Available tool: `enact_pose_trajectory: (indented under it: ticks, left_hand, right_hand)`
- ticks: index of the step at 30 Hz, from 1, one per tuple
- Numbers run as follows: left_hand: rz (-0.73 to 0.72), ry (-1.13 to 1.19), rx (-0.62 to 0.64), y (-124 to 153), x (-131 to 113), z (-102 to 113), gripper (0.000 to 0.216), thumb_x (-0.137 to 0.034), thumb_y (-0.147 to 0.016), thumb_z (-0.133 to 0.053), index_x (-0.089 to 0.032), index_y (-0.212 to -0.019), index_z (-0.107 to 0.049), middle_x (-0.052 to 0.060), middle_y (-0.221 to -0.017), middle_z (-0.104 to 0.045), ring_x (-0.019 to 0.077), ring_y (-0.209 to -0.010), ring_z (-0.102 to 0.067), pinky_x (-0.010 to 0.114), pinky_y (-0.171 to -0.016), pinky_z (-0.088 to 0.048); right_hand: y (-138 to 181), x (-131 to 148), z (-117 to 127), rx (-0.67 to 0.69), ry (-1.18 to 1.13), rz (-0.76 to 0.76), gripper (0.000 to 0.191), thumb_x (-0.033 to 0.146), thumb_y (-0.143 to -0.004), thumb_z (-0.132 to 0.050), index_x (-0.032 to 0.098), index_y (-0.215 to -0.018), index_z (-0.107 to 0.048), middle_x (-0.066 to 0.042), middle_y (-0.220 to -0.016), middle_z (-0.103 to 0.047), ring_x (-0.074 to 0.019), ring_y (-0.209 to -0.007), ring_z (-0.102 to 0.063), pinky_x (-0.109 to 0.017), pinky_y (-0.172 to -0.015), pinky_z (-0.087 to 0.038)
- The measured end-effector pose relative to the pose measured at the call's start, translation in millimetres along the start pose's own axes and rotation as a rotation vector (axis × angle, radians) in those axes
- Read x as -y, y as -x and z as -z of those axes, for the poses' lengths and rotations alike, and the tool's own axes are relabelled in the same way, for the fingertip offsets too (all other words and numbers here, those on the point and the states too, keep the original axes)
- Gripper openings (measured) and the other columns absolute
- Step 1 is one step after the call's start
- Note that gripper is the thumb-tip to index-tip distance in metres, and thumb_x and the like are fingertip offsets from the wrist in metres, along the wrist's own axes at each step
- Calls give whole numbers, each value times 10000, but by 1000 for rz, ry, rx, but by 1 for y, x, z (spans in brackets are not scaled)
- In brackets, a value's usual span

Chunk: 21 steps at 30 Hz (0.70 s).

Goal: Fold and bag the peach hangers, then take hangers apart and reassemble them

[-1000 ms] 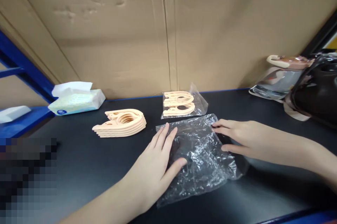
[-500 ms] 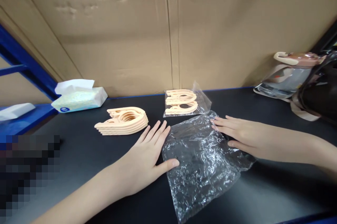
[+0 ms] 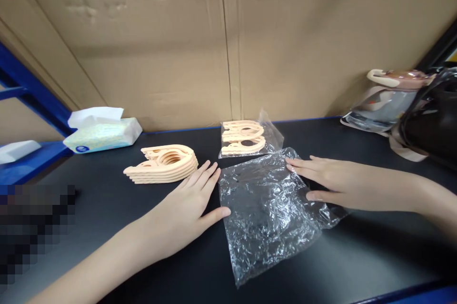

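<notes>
While both hands [image 3: 187, 201] [image 3: 330, 176] rest at its sides — stretched wide — the clear plastic bag [image 3: 266, 220] lies flat, glossy and crinkled

The left forearm [image 3: 103, 254] slants up from the lower left; the left hand [image 3: 187, 201] is palm down, its fingers [image 3: 207, 173] straight, thumb [image 3: 213, 217] spread wide. The right forearm [image 3: 396, 187] enters from the right, the right hand [image 3: 330, 175] flattened, pointing left.

A clear, crinkled, roughly rectangular plastic bag [image 3: 267, 218] lies spread out on the black counter [image 3: 185, 280], askew, glossy with wrinkles, one corner pointing nearward.
</notes>
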State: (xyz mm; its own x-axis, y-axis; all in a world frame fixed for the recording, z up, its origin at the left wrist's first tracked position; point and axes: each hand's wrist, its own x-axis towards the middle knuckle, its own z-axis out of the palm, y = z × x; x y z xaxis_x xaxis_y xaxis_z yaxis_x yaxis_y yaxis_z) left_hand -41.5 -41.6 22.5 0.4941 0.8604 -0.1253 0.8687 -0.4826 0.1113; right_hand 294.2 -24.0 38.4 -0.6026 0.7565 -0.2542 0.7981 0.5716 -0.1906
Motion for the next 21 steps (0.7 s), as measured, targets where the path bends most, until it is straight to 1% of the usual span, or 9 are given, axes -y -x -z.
enact_pose_trajectory:
  ticks: [4, 8, 13, 15, 17, 19, 21]
  left_hand:
    - [14, -4, 34, 1, -2, 3, 881, -709, -867, -292, -87, -1482, -194, 111, -1547, -113, 306, -1431, -99, 503, -1152, -181]
    - [29, 18, 30, 0, -3, 3, 939, -744, -835, -313, -79, -1484, -175, 115, -1545, -107, 316, -1429, -101, 502, -1152, -180]
    - [40, 64, 80, 1, -3, 3, 1032, -780, -788, -361, -75, -1491, -90, 121, -1552, -28, 331, -1430, -48, 508, -1154, -161]
    - [-9, 91, 105, 3, -4, 4, 938, -729, -841, -339, -113, -1498, -75, 94, -1560, 3, 315, -1434, -25, 502, -1153, -176]
    - [-94, 105, 109, 5, -7, 5, 773, -625, -917, -309, -180, -1504, -74, 50, -1572, -3, 277, -1443, -50, 474, -1156, -202]
    - [-169, 107, 80, 6, -10, 5, 631, -510, -965, -310, -238, -1503, -124, 21, -1578, -94, 239, -1441, -141, 435, -1152, -242]
    - [-205, 104, 35, 6, -14, 5, 565, -457, -973, -331, -257, -1489, -211, 20, -1558, -220, 229, -1418, -237, 418, -1140, -276]
  right_hand:
    - [-1, 0, 0, -15, -14, -27, 706, 596, -892, -411, 198, -1462, -288, -34, -1526, -252, -342, -1388, -234, -541, -1144, -213]
    - [-1, -1, 0, -20, -39, -32, 750, 625, -857, -458, 209, -1459, -295, -36, -1525, -255, -346, -1392, -218, -544, -1141, -216]
    - [0, 0, 2, -41, -71, 2, 754, 616, -832, -515, 233, -1450, -315, -47, -1518, -273, -347, -1387, -225, -540, -1141, -216]
    - [0, 1, 2, -41, -69, 11, 743, 611, -833, -521, 247, -1448, -319, -42, -1518, -273, -346, -1385, -232, -536, -1143, -211]
    - [0, 0, 2, -39, -68, 7, 738, 610, -834, -520, 262, -1450, -313, -32, -1520, -271, -346, -1385, -233, -538, -1141, -215]
    - [0, 0, 1, -40, -69, -4, 738, 613, -833, -518, 270, -1452, -310, -25, -1523, -266, -346, -1386, -236, -538, -1138, -222]
    - [0, -1, 0, -45, -65, -11, 745, 620, -828, -518, 271, -1452, -311, -24, -1525, -260, -341, -1386, -245, -533, -1139, -222]
